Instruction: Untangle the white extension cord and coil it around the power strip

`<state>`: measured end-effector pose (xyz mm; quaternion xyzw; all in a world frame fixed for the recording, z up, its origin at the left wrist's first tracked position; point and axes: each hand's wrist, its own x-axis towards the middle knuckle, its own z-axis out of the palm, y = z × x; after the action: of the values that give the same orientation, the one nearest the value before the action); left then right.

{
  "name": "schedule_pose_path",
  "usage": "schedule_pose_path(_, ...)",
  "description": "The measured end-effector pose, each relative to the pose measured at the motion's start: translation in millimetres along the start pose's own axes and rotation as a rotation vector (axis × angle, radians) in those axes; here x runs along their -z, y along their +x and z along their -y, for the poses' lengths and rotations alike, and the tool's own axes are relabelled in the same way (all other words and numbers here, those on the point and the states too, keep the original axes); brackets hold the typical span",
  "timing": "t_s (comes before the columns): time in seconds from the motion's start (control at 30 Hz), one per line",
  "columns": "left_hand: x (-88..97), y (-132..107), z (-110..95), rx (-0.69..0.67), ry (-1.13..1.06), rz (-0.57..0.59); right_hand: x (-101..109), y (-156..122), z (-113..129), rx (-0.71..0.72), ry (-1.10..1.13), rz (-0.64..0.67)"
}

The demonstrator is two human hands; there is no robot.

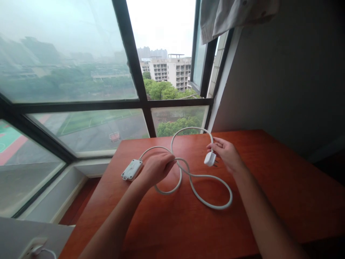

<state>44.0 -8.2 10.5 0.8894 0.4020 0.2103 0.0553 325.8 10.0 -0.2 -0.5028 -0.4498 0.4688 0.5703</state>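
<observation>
A long white cord (205,175) loops over the middle of the red-brown tabletop (269,172). The left hand (160,165) is closed on the cord, pinching it between the thumb and the fingers. This spot is a bit left of the tabletop's middle, where parts of the cord come close together. The left hand hides some of the cord.

The right hand (225,149) is nearly closed too. Its fingertips hold the cord just above the white plug (210,159). The plug hangs below those fingers, with its pins pointing to the right. It is nearer the far edge of the tabletop than the near edge.

At the other end of the cord is a small white box (132,169). It lies near the left edge, toward the far left corner of the tabletop, just beside the left hand. There are little round marks near its corners.

One big loop of cord goes up between the two hands, near the far edge. Another loop lies on the tabletop, closer to the near edge, between the two arms. A smaller bend curves under the left hand.

Past the far edge is a big window (172,104) with dark bars.
</observation>
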Motion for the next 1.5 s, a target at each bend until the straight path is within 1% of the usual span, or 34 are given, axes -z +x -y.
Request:
schedule_pose_path(0.1, 6.4, 6, -16, -0.029, 0.072, 0.038, -24, 9, 8, 0.094, 0.01, -0.019)
schedule_pose_path(0.17, 9.8, 9, -25, -0.049, 0.094, 0.052, -40, 13, 4, 0.083, 0.013, -0.008)
schedule_pose_path(0.23, 11.6, 11, -31, -0.072, 0.092, 0.064, -53, 16, -3, 0.061, -0.002, 0.042)
schedule_pose_path(0.3, 11.4, 12, -34, -0.092, 0.086, 0.073, -63, 17, -10, 0.063, -0.03, 0.087)
schedule_pose_path(0.4, 8.7, 12, -35, -0.095, 0.099, 0.074, -71, 17, -14, 0.08, -0.054, 0.134)
schedule_pose_path(0.53, 5.1, 13, -36, -0.096, 0.11, 0.056, -77, 18, -16, 0.102, -0.059, 0.16)
schedule_pose_path(0.6, 4.3, 15, -37, -0.084, 0.121, 0.05, -80, 18, -16, 0.064, -0.056, 0.204)
schedule_pose_path(0.67, 3.6, 17, -36, -0.047, 0.136, 0.042, -82, 15, -16, 0.004, -0.052, 0.297)
schedule_pose_path(0.73, 2.1, 18, -31, 0.007, 0.147, 0.03, -82, 12, -16, -0.023, -0.057, 0.391)
schedule_pose_path(0.87, -4.0, 18, -19, 0.12, 0.146, 0.013, -74, 2, -14, -0.001, -0.098, 0.504)
schedule_pose_path(0.93, -7.3, 16, -13, 0.173, 0.136, 0.003, -69, -3, -16, -0.005, -0.105, 0.589)
schedule_pose_path(1.03, -10.4, 15, -10, 0.2, 0.125, -0.032, -64, -8, -23, 0.023, -0.141, 0.678)
schedule_pose_path(1.13, -11.6, 15, -8, 0.143, 0.134, -0.124, -62, -11, -32, 0.078, -0.255, 0.687)
schedule_pose_path(1.2, -12.2, 15, -8, 0.091, 0.132, -0.184, -64, -11, -35, 0.105, -0.345, 0.655)
schedule_pose_path(1.27, -13.3, 15, -6, 0.062, 0.119, -0.216, -66, -12, -37, 0.117, -0.39, 0.62)
schedule_pose_path(1.33, -15.0, 14, -4, 0.062, 0.106, -0.23, -68, -12, -36, 0.088, -0.325, 0.607)
schedule_pose_path(1.43, -17.8, 13, -1, 0.074, 0.101, -0.24, -70, -12, -36, -0.012, -0.11, 0.585)
schedule_pose_path(1.5, -19.7, 12, 0, 0.073, 0.098, -0.242, -71, -13, -38, -0.04, -0.059, 0.576)
